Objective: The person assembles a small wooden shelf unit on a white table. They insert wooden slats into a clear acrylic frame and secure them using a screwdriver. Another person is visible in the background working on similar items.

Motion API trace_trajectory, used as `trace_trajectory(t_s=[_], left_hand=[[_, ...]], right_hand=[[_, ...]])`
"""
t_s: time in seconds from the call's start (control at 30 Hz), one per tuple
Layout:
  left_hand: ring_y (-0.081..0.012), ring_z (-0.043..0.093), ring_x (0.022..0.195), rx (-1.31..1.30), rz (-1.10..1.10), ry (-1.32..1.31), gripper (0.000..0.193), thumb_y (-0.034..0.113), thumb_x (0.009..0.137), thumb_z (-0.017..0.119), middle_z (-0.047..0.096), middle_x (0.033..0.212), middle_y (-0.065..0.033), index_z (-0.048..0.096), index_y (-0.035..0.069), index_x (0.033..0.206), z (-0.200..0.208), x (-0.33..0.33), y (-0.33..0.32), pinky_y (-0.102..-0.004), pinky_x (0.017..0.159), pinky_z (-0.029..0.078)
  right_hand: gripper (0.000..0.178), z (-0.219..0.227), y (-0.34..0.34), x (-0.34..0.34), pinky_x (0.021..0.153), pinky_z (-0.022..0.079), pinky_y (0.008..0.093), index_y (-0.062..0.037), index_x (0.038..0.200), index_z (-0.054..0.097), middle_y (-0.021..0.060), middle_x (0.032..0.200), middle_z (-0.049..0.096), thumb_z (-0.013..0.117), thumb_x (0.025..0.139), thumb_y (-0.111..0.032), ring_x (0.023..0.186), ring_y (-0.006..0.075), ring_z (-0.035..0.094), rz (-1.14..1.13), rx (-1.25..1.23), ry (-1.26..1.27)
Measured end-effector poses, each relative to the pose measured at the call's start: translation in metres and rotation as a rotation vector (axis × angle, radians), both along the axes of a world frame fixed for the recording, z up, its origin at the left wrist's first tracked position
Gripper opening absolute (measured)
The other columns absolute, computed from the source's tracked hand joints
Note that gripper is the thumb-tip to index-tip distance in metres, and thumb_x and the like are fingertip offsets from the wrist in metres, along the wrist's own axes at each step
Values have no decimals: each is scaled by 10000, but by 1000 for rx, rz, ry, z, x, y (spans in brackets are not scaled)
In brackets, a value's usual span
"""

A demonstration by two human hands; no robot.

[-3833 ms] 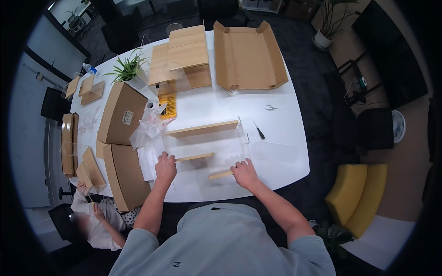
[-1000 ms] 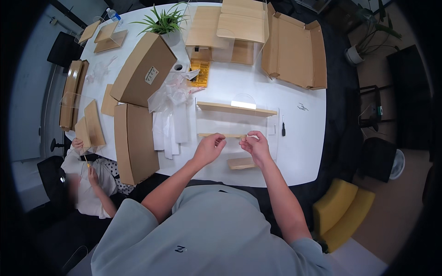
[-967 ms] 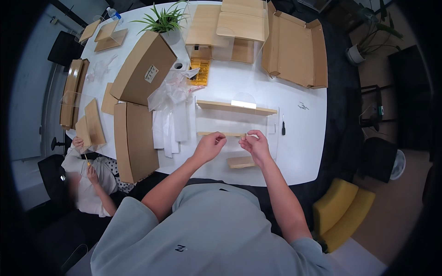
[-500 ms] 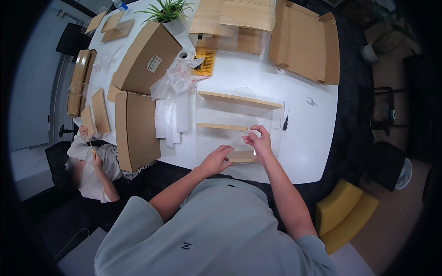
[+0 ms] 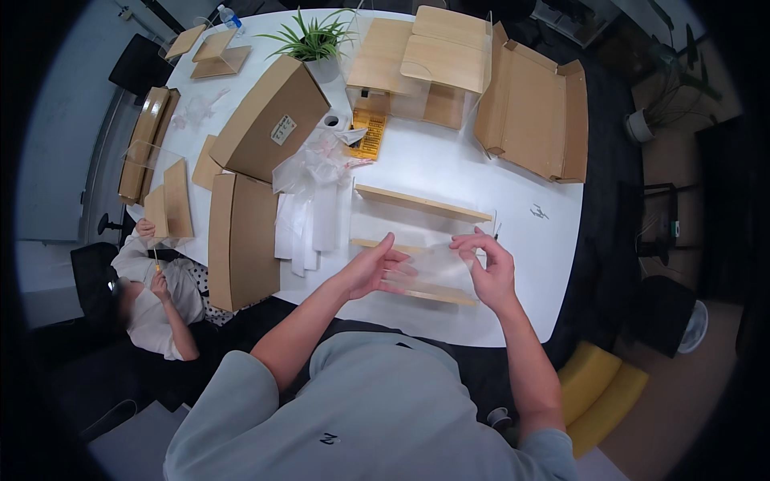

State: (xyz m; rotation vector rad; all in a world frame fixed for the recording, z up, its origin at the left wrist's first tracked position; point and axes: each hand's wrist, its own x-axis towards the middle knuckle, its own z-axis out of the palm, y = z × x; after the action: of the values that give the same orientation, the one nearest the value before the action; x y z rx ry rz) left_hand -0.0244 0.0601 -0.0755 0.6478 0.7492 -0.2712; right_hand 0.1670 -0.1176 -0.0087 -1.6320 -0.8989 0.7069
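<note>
Clear sheet [image 5: 443,271] now spans your hands, unlike half a second ago. Your right hand [image 5: 492,271] pinches its upper edge; your left hand [image 5: 373,270], loosely open, meets its left end.

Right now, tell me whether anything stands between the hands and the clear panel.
Nothing visible does. The right hand grips the clear panel near its right side; the left hand overlaps its left end, contact unclear. The lower wooden board shows beyond, not between.
</note>
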Motion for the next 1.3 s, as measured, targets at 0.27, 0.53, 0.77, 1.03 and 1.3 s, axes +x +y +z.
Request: trace_trajectory(t_s=[0.27, 0.53, 0.77, 1.03, 1.3], left_hand=[[-177, 708, 948, 333, 9, -30, 205, 88, 964, 617, 704, 1074, -91, 601, 37, 1162, 0, 26, 11, -320, 762, 602], [-183, 717, 902, 424, 124, 27, 147, 62, 957, 596, 698, 1008, -81, 563, 40, 1099, -57, 41, -10, -327, 731, 613], [-307, 720, 810, 1312, -387, 172, 192, 175, 900, 638, 727, 929, -147, 646, 36, 1033, -45, 48, 7, -423, 749, 577], [-289, 666, 880, 2016, -267, -23, 205, 164, 830, 710, 687, 955, -79, 701, 83, 1018, -52, 64, 51, -431, 756, 545], [-261, 667, 836, 2042, -654, -194, 140, 205, 822, 727, 663, 876, -58, 670, 110, 908, -84, 92, 91, -424, 718, 523]], right_hand=[[418, -43, 2, -17, 1020, 469, 402, -61, 1226, 611, 195, 1479, 410, 586, 835, 85, 1231, 340, 565, -32, -160, -400], [389, -121, 19, -18, 660, 549, 269, 57, 1280, 547, 120, 841, 722, 625, 920, -66, 766, 160, 692, -340, -357, 466], [195, -133, 35, -18, 686, 524, 289, 19, 952, 705, 102, 789, 722, 695, 863, -153, 739, 161, 685, -371, -506, 104], [217, -145, 27, -14, 700, 518, 299, -11, 954, 715, 73, 796, 685, 726, 864, -209, 734, 152, 640, -339, -516, 74], [132, -165, 32, -8, 652, 479, 254, -27, 978, 679, 8, 778, 640, 659, 938, -151, 710, 86, 575, -341, -394, 304]])
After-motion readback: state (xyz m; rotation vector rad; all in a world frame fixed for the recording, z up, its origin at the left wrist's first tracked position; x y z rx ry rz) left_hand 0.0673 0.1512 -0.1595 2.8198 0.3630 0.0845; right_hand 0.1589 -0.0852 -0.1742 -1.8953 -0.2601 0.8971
